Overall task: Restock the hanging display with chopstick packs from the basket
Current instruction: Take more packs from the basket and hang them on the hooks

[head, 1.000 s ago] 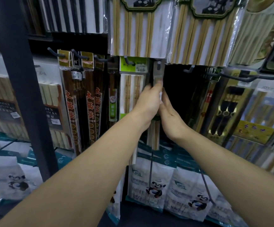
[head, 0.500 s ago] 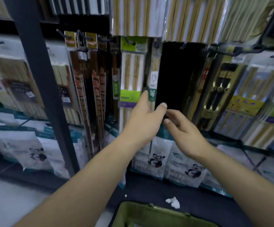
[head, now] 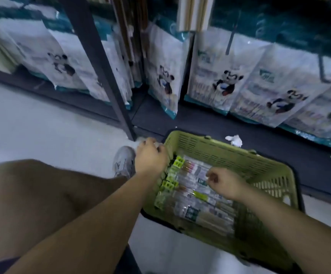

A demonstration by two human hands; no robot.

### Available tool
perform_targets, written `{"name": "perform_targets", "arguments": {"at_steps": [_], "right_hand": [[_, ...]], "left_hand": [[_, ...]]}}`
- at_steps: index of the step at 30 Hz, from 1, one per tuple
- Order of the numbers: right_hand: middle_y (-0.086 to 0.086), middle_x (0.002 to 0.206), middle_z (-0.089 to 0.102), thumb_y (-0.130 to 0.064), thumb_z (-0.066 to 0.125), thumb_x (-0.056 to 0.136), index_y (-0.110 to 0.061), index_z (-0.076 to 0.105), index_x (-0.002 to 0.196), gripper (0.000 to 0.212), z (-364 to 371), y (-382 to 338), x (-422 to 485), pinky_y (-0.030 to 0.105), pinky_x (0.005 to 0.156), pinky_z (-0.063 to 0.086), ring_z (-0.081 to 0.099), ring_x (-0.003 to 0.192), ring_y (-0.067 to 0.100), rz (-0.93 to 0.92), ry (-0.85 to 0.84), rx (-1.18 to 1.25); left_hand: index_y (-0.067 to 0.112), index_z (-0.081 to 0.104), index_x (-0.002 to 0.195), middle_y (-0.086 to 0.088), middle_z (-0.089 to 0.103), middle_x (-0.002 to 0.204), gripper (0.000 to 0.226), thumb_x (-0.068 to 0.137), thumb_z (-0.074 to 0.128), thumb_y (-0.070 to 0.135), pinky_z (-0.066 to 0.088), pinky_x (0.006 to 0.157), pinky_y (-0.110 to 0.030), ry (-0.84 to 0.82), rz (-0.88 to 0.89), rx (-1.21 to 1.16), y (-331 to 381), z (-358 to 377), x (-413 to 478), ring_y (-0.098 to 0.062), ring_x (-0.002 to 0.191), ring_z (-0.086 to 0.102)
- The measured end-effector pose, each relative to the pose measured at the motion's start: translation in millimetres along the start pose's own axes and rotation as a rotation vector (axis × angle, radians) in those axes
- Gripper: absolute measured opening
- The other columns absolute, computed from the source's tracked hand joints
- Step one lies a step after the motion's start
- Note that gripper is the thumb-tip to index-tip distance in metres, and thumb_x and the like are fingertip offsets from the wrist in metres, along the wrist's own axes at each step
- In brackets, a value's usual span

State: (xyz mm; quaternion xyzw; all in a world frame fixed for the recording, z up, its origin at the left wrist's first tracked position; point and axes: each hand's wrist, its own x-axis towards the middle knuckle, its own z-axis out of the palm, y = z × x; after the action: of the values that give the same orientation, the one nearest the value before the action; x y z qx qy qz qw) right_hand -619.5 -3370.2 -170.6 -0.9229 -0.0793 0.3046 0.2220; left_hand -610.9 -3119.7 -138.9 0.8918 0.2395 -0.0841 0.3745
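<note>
We see the green basket (head: pixel 220 147) on the floor before the shelf, chopstick packs (head: pixel 192 196) lying flat inside it. Our left hand (head: pixel 150 157) sits at the basket's near-left corner with fingers curled; we cannot tell whether it holds anything. Our right hand (head: pixel 224 183) hangs over the packs, fingers curled down onto them, its grip hidden. Panda bags (head: pixel 166 76) line the bottom shelf, and a shoe (head: pixel 123 161) stands beside the basket.

One green basket (head: pixel 220 150). Two hands: left hand (head: pixel 150 158), right hand (head: pixel 225 183). One shoe (head: pixel 122 162). One white paper scrap (head: pixel 234 139). One dark post (head: pixel 99 62). At least five panda bags (head: pixel 164 72). Many packs (head: pixel 200 204) in basket, too blurred to count.
</note>
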Motion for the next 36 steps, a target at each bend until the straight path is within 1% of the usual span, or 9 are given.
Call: {"name": "perform_targets", "arguments": {"at_steps": [2, 6, 10, 13, 20, 26, 28, 32, 36], "right_hand": [[-0.003, 0.093, 0.059, -0.025, 0.066, 0.095, -0.017, 0.067, 0.108, 0.015, 29.7, 16.1, 6.2, 0.026, 0.07, 0.036, 0.064, 0.095, 0.024, 0.014, -0.077, -0.019], [-0.015, 0.084, 0.052, -0.032, 0.071, 0.093, -0.033, 0.058, 0.091, 0.013, 76.9, 31.8, 9.6, 0.028, 0.073, 0.038, 0.056, 0.084, 0.017, -0.022, -0.212, 0.007], [-0.005, 0.1, 0.064, -0.039, 0.077, 0.087, -0.025, 0.068, 0.11, 0.028, 106.0, 39.0, 4.6, 0.03, 0.076, 0.049, 0.062, 0.091, 0.016, -0.026, -0.249, -0.054], [0.0, 0.109, 0.067, -0.042, 0.077, 0.086, -0.024, 0.069, 0.117, 0.036, 117.6, 39.5, -0.4, 0.031, 0.074, 0.049, 0.061, 0.093, 0.019, -0.035, -0.281, -0.158], [0.004, 0.117, 0.059, -0.04, 0.075, 0.087, -0.024, 0.063, 0.117, 0.036, 135.6, 36.5, -7.9, 0.031, 0.076, 0.042, 0.056, 0.106, 0.024, -0.015, -0.188, -0.245], [0.004, 0.113, 0.059, -0.039, 0.075, 0.088, -0.023, 0.064, 0.105, 0.026, 136.9, 34.5, -1.8, 0.031, 0.072, 0.039, 0.051, 0.096, 0.021, 0.021, -0.184, -0.278], [0.005, 0.118, 0.056, -0.039, 0.077, 0.086, -0.023, 0.06, 0.107, 0.031, 140.3, 35.5, -2.4, 0.033, 0.076, 0.041, 0.053, 0.108, 0.025, 0.013, -0.164, -0.284], [0.005, 0.131, 0.048, -0.041, 0.083, 0.079, -0.021, 0.051, 0.127, 0.061, 140.8, 40.0, -3.6, 0.038, 0.091, 0.045, 0.043, 0.124, 0.027, 0.033, -0.066, -0.191], [0.003, 0.126, 0.056, -0.04, 0.083, 0.079, -0.023, 0.057, 0.124, 0.054, 137.6, 42.1, 0.8, 0.037, 0.088, 0.045, 0.049, 0.116, 0.025, 0.042, -0.097, -0.134]], "left_hand": [[0.009, 0.056, 0.129, -0.022, 0.058, 0.128, 0.041, 0.105, 0.043, 0.039, 0.042, 0.095, -0.048, -0.055, -0.047, 0.026, -24.7, 12.4, 0.4, -0.043, 0.121, 0.052], [0.014, 0.052, 0.11, -0.017, 0.064, 0.109, 0.039, 0.106, 0.035, 0.049, 0.047, 0.08, -0.047, -0.14, -0.037, -0.007, -45.9, 27.7, -4.1, -0.041, 0.098, 0.061], [0.018, 0.051, 0.102, -0.007, 0.063, 0.094, 0.039, 0.105, 0.033, 0.053, 0.043, 0.074, -0.043, -0.131, -0.044, -0.069, -50.4, 29.3, -5.2, -0.031, 0.086, 0.06], [0.02, 0.05, 0.1, -0.001, 0.062, 0.089, 0.04, 0.103, 0.033, 0.056, 0.038, 0.071, -0.039, -0.148, -0.05, -0.08, -56.4, 27.3, -6.1, -0.016, 0.08, 0.058], [0.017, 0.048, 0.097, -0.001, 0.061, 0.083, 0.041, 0.102, 0.037, 0.057, 0.037, 0.068, -0.039, -0.125, -0.063, -0.062, -56.7, 31.0, -5.8, -0.015, 0.076, 0.057], [0.017, 0.05, 0.1, -0.004, 0.064, 0.086, 0.042, 0.101, 0.039, 0.057, 0.044, 0.072, -0.041, -0.123, -0.058, -0.064, -55.8, 30.7, -5.3, -0.023, 0.08, 0.061], [0.016, 0.051, 0.101, -0.006, 0.065, 0.087, 0.042, 0.101, 0.04, 0.056, 0.047, 0.074, -0.042, -0.122, -0.05, -0.068, -55.8, 30.3, -5.5, -0.024, 0.081, 0.062], [0.017, 0.051, 0.101, -0.004, 0.065, 0.086, 0.039, 0.1, 0.042, 0.055, 0.048, 0.075, -0.041, -0.118, -0.039, -0.069, -56.0, 30.3, -5.2, -0.02, 0.079, 0.062], [0.018, 0.051, 0.1, -0.005, 0.066, 0.088, 0.04, 0.099, 0.043, 0.056, 0.053, 0.081, -0.044, -0.114, -0.058, -0.063, -53.7, 29.5, -4.3, -0.027, 0.083, 0.064]]}}
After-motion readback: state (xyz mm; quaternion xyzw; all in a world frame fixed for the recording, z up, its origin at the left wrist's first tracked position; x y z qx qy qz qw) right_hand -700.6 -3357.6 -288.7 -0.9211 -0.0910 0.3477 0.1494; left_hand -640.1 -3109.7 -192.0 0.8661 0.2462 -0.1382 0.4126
